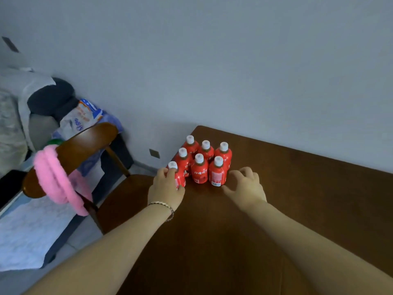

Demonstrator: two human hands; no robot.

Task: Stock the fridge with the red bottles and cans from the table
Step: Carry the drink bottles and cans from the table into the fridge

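Observation:
Several red bottles (200,169) with white caps stand bunched at the far left corner of the dark wooden table (297,188). My left hand (165,188) grips the front-left bottle (177,175), fingers curled round its shoulder just under the cap. Just to the right of the front-right bottle (217,173), my right hand (246,186) hovers with fingers spread and loosely bent; it holds nothing. No cans and no fridge are in view.
A wooden chair (85,143) with a pink fluffy loop (55,179) on its backrest stands left of the table. Behind it lie clothes and a plastic bag (80,118). A grey wall runs along the table's far edge.

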